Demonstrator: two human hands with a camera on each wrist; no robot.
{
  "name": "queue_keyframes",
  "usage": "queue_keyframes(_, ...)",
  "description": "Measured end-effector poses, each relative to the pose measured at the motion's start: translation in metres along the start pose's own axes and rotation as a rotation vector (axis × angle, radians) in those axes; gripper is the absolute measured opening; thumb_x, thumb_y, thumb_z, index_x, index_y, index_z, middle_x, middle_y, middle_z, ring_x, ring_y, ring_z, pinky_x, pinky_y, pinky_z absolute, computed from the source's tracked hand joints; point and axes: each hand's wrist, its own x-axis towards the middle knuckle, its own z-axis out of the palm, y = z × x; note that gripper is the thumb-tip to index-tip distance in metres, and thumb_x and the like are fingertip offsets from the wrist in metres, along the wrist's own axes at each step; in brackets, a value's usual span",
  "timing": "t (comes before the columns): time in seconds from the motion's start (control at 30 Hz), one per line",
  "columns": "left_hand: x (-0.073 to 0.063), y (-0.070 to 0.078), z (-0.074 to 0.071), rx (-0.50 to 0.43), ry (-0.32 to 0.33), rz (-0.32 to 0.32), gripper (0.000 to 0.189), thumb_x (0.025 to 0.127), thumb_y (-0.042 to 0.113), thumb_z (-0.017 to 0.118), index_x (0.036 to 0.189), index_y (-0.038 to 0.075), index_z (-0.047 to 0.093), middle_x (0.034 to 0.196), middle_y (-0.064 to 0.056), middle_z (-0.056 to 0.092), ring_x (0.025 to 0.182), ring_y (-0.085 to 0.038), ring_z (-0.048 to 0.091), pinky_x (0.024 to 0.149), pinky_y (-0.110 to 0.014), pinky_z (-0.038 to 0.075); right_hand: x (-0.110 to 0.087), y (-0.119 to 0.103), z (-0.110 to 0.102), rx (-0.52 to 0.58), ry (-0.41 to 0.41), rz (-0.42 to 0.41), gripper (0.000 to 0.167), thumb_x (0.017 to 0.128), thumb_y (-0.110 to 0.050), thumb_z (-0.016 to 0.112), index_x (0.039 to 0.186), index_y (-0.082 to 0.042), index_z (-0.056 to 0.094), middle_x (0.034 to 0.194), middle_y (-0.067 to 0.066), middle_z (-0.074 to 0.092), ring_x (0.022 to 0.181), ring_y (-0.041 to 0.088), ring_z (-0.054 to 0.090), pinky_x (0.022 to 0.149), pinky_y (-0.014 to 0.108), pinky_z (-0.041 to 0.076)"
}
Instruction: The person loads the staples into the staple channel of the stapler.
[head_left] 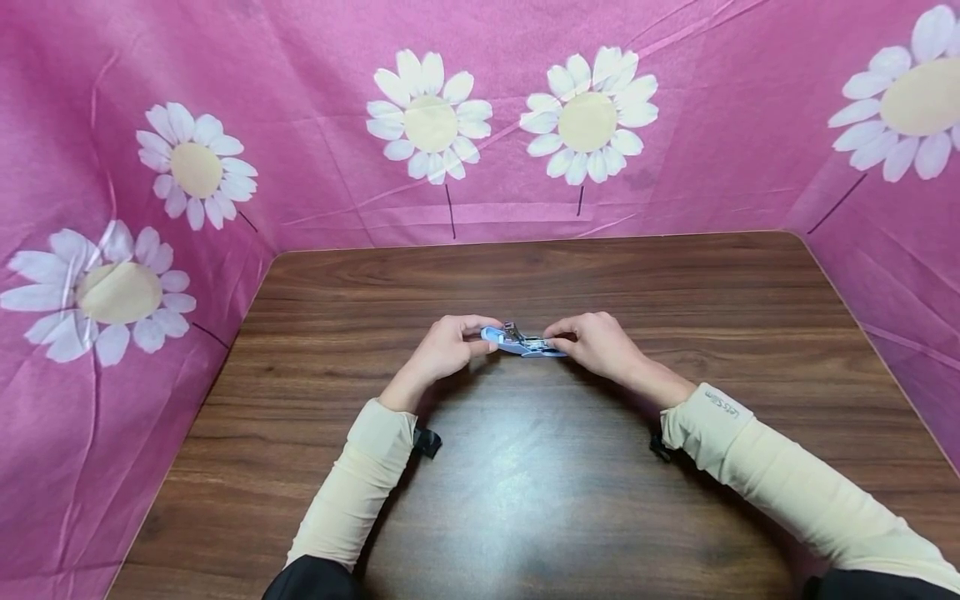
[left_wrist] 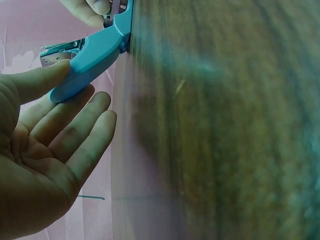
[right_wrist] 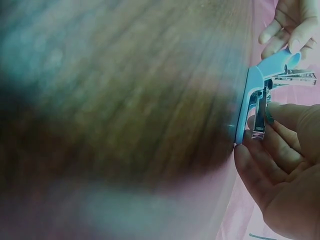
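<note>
Stapler (left_wrist: pixel 98 56) open, inner-track work seemingly in hand; left hand (head_left: pixel 447 345) pinches left end, right hand (head_left: pixel 600 345) the right. Next likely calls for a steady base.

Glossy brown wood-grain table (head_left: pixel 525 283), opened blue stapler (left_wrist: pixel 96 54) resting on it

The stapler (left_wrist: pixel 97 52) is smooth plastic and shiny metal, the desk (head_left: pixel 525 492) glossy wood grain, the backdrop (head_left: pixel 315 167) creased cloth.

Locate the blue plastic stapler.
Head view, near the centre: the blue plastic stapler is between the left hand and right hand, each holding one end, over the brown wood-grain table.
</note>
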Motion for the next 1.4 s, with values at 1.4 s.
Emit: queue_keyframes(1.4, 0.001, 0.0, 0.0, -0.009, 0.001, -0.01, 0.03, 0.09, 0.023, 0.077, 0.12, 0.024, 0.076, 0.106, 0.005, 0.079, 0.086, -0.011, 0.058, 0.083, -0.027, 0.045, -0.008, 0.008, -0.009, -0.041, -0.034, 0.031, 0.013, 0.089, -0.021, 0.078, 0.101, -0.016, 0.081, 0.097, 0.002, 0.08, 0.089, 0.02, 0.073, 0.081, 0.046, 0.055)
